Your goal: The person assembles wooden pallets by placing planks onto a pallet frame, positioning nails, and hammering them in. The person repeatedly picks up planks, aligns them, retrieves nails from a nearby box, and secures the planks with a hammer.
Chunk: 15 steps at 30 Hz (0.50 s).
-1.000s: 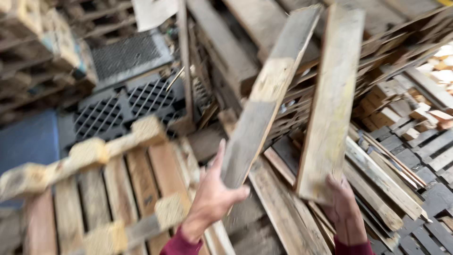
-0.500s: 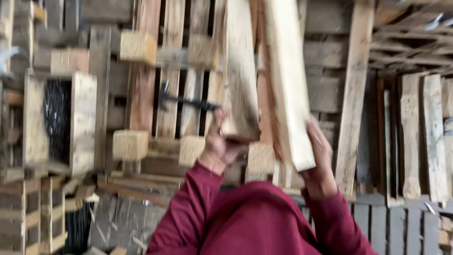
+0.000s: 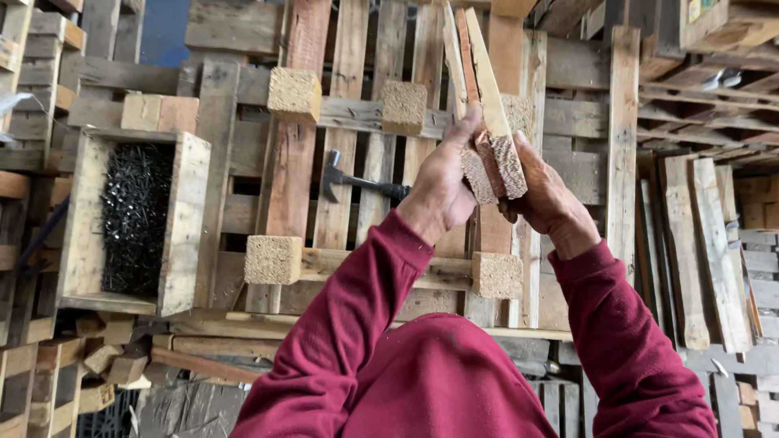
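— What do your hands have right now?

— Your left hand (image 3: 442, 191) and your right hand (image 3: 545, 199) both grip the near ends of two wooden boards (image 3: 485, 105). The boards sit face to face, pressed together between your palms, and you see them end on, their rough sawn ends toward you.

— Where are the boards pointing?

— They run away from you, up over the pallet (image 3: 365, 162) that fills the middle of the view. Your left fingers wrap the left board and your right fingers close round the right one, so both hands are clenched on the wood. Your red sleeves (image 3: 357, 324) reach up from the bottom of the view.

— Anything else near your hands?

— A hammer (image 3: 361, 182) lies on the pallet slats just left of your left hand, its handle reaching behind your wrist. Pressed-wood blocks (image 3: 294, 95) stick out from the pallet, two above the hammer and two lower down.

— And off to the side?

— At the left stands an open wooden box (image 3: 182, 235) packed with dark nails (image 3: 134, 219), well apart from your hands. Loose planks (image 3: 706, 243) stand stacked at the right.
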Available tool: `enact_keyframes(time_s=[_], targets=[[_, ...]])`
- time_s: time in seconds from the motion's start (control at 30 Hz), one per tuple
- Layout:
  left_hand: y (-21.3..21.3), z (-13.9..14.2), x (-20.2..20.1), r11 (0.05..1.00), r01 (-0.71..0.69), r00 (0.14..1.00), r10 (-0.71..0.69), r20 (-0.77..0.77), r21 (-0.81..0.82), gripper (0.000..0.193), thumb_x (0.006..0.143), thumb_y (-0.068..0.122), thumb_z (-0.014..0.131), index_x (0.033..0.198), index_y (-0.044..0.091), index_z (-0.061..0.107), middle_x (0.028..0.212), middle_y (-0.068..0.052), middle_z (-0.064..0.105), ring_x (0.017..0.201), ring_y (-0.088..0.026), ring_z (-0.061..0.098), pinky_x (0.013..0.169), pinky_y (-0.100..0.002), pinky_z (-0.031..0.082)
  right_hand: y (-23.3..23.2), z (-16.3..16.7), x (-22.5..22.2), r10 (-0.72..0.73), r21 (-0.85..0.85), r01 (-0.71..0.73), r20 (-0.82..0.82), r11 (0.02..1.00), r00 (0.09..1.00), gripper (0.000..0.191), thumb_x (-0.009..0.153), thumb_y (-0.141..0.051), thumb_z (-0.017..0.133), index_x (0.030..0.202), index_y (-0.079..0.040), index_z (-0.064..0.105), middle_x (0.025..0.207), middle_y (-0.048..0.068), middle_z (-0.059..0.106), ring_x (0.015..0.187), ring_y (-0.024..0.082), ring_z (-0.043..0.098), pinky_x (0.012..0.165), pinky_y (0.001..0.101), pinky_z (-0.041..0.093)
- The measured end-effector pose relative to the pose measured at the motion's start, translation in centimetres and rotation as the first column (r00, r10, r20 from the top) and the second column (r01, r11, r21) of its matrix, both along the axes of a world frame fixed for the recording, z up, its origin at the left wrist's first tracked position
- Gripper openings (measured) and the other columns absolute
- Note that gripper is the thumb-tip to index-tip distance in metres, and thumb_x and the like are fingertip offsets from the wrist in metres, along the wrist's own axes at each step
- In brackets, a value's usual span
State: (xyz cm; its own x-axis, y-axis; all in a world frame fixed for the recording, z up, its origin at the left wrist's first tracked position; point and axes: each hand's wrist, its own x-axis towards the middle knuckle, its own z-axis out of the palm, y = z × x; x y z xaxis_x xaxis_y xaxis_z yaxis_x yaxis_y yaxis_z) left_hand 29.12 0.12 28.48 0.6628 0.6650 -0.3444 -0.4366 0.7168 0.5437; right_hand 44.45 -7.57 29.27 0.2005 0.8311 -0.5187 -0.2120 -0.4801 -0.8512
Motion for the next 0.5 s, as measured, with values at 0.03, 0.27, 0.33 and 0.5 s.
enact_keyframes(time_s=[0.03,0.27,0.33,0.5], targets=[[0.6,0.1,0.4,0.999,-0.029,0.999,0.031,-0.045,0.033,0.07,0.093,0.052,0.071,0.147,0.009,0.06,0.142,-0.008,0.051,0.122,-0.024,0.05,0.092,-0.05,0.05,0.1,-0.1,0.1,-0.004,0.035,0.005,-0.019,0.999,1.0,0.058,0.106,-0.063,0.042,0.107,-0.009,0.063,0.069,0.002,0.06,0.045,0.011,0.054,0.039,0.0263,0.046],[2.4,-1.9,2.0,0.976,0.135,0.964,-0.091,0.248,-0.169,0.017,0.089,0.015,0.071,0.099,0.002,0.068,0.088,-0.01,0.073,0.075,-0.022,0.072,0.076,-0.042,0.063,-0.6,-0.9,0.4,-0.003,0.048,0.007,-0.08,0.999,0.997,0.063,0.094,-0.066,0.045,0.123,-0.012,0.063,0.084,0.008,0.07,0.053,0.015,0.066,0.038,0.0289,0.052],[2.3,-3.3,2.3,0.971,0.151,0.957,-0.098,0.273,-0.183,0.011,0.088,0.01,0.071,0.095,0.002,0.067,0.087,-0.009,0.071,0.074,-0.022,0.072,0.075,-0.042,0.063,-0.5,-1.2,0.4,-0.023,0.058,0.03,-0.118,0.998,0.993,0.067,0.094,-0.064,0.048,0.132,-0.009,0.058,0.101,0.011,0.07,0.071,0.017,0.07,0.053,0.0302,0.059],[0.7,-6.2,3.0,0.984,0.152,0.98,-0.138,0.141,-0.094,0.027,0.095,0.007,0.079,0.113,-0.005,0.062,0.097,-0.013,0.07,0.082,-0.024,0.067,0.079,-0.042,0.057,0.8,-2.8,0.9,-0.118,0.097,0.138,-0.192,0.986,0.974,0.078,0.096,-0.063,0.054,0.145,-0.002,0.048,0.126,0.02,0.067,0.102,0.024,0.071,0.072,0.0333,0.063]])
